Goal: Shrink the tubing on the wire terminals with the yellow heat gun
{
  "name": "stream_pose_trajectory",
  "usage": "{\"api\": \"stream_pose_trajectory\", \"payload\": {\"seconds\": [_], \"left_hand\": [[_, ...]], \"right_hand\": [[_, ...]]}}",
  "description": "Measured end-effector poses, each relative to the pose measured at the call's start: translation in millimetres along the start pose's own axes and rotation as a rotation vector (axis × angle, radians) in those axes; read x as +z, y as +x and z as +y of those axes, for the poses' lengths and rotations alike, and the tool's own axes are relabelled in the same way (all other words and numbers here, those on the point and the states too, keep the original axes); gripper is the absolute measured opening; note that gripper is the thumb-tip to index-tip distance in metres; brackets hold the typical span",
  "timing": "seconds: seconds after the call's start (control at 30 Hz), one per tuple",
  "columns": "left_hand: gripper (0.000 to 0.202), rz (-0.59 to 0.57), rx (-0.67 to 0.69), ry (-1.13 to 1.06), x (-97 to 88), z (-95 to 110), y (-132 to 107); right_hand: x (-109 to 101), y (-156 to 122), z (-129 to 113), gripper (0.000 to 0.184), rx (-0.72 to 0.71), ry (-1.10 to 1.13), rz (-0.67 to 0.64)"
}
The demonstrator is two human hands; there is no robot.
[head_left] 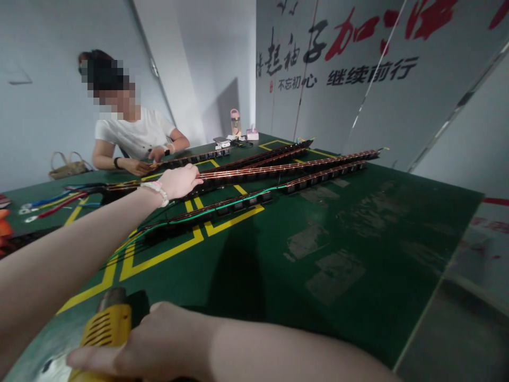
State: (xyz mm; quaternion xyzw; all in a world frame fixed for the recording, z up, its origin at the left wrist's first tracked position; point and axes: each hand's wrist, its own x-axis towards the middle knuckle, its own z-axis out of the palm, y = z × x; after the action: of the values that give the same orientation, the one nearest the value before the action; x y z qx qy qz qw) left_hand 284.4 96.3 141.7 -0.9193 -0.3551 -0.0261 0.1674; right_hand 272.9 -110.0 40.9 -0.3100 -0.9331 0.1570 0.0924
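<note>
My left hand (pixel 178 181), wearing a beaded bracelet, reaches across the table with its fingers closed on a long wire harness (pixel 286 167). Copper-coloured strands run along that harness over a row of black clips. Low in view, my right hand (pixel 155 342) grips a yellow heat gun (pixel 105 326), whose metal nozzle points away from me. The gun's lower part and some of my fingers are hidden. Nearer to me than the held harness lies another black-clipped harness (pixel 222 207) with a green wire along it.
Across the green table (pixel 377 254) with yellow tape lines, a person (pixel 133 135) handles another harness. Coloured cables (pixel 51 204) with metal lugs lie at left. A bottle (pixel 235 123) and a pink box (pixel 252 133) stand at the far corner. The table's edge is at right.
</note>
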Motion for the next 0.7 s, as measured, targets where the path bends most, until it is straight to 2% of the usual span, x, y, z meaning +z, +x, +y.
{"api": "stream_pose_trajectory", "payload": {"seconds": [0.07, 0.17, 0.27, 0.37, 0.47, 0.57, 0.7], "left_hand": [[0.041, 0.038, 0.004, 0.060, -20.9, 3, -5], [0.043, 0.085, 0.039, 0.086, -47.6, 16, -20], [0.043, 0.107, 0.066, 0.077, -57.0, 39, -46], [0.040, 0.092, 0.021, 0.066, -42.6, 65, -76], [0.037, 0.025, 0.030, -0.104, -12.9, 80, -95], [0.035, -0.018, 0.036, -0.226, 13.1, 82, -102], [0.040, 0.001, 0.010, -0.230, 25.0, 76, -100]], "right_hand": [[1, -1, -1, 0.063, -0.047, -0.044, -0.014], [9, 1, -2, 0.075, -0.030, -0.119, -0.019], [11, 2, -4, 0.079, -0.023, -0.151, -0.042], [9, 2, -4, 0.072, -0.020, -0.102, -0.077], [10, 5, 0, 0.068, -0.040, -0.088, -0.039], [14, 9, 2, 0.068, -0.048, -0.114, -0.002], [15, 13, 1, 0.070, 0.005, -0.122, 0.056]]}}
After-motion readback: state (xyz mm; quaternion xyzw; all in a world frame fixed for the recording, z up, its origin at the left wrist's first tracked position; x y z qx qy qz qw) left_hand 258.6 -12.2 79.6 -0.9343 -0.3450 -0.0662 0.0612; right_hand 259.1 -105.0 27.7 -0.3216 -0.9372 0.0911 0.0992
